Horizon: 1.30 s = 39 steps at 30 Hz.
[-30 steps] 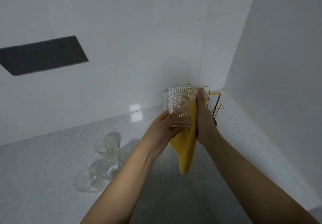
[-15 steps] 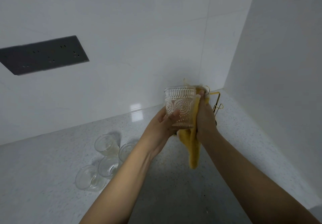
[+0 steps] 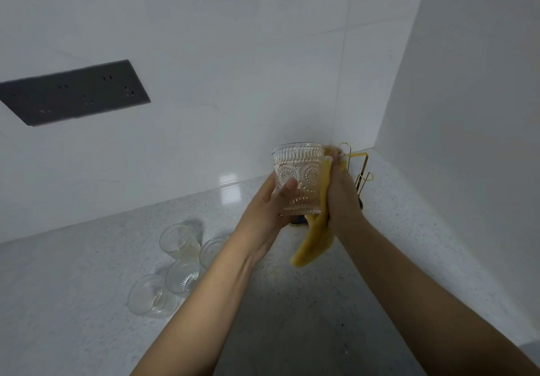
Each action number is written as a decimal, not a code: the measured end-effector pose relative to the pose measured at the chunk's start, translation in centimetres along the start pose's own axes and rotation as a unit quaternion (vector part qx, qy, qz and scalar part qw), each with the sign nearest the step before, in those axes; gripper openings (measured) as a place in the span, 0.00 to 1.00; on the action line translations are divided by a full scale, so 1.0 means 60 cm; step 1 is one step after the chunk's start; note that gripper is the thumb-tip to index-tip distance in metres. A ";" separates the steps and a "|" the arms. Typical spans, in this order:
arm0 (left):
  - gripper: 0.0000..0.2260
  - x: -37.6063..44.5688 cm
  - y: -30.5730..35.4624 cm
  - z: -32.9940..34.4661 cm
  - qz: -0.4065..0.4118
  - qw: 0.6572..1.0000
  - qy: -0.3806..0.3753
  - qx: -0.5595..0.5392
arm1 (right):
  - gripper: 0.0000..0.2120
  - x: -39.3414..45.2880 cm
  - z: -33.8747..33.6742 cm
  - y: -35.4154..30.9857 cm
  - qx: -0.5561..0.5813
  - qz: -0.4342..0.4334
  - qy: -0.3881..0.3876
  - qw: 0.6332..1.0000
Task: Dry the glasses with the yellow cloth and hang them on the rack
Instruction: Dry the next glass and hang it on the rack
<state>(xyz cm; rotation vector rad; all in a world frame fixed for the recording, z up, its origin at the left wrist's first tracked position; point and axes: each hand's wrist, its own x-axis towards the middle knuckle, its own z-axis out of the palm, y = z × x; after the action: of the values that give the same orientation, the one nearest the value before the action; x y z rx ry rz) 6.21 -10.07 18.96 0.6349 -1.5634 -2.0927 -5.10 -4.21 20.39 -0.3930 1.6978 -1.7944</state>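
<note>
While it is held up above the speckled countertop [image 3: 87, 302], the patterned glass [image 3: 298, 180] is kept between the two hands, with the left hand [image 3: 268, 206] on its near left side and the right hand [image 3: 340, 197] against its right side. The left hand's fingers are curled around the lower wall and base, the thumb being laid across the front of the glass. The yellow cloth [image 3: 317, 241] is pressed to the right wall of the glass by the right hand, which is closed on it; its loose end is left hanging below both hands, clear of the countertop. The glass is seen to be clear and short, with vertical ribs below the rim, round flower-like medallions around the middle and pointed ribs near the base. It is held upright, its long axis near vertical and its open rim turned upward. Just behind the right hand, in the corner of the white tiled walls, part of the gold wire rack [image 3: 362, 171] is shown. Four more clear glasses [image 3: 178, 267] are gathered on the countertop well to the left, beneath the left forearm's side. A dark socket panel [image 3: 76, 92] is set in the wall above them.
</note>
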 end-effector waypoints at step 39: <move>0.47 0.011 -0.004 0.008 0.009 0.999 0.018 0.043 | 0.24 -0.023 0.001 0.010 0.087 0.027 -0.087 0.992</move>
<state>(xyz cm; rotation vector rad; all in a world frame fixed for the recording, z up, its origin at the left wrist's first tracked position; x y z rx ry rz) 5.38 -10.05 18.79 0.6825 -1.6410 -1.9993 -3.87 -3.36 20.11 -0.4098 1.4080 -1.7978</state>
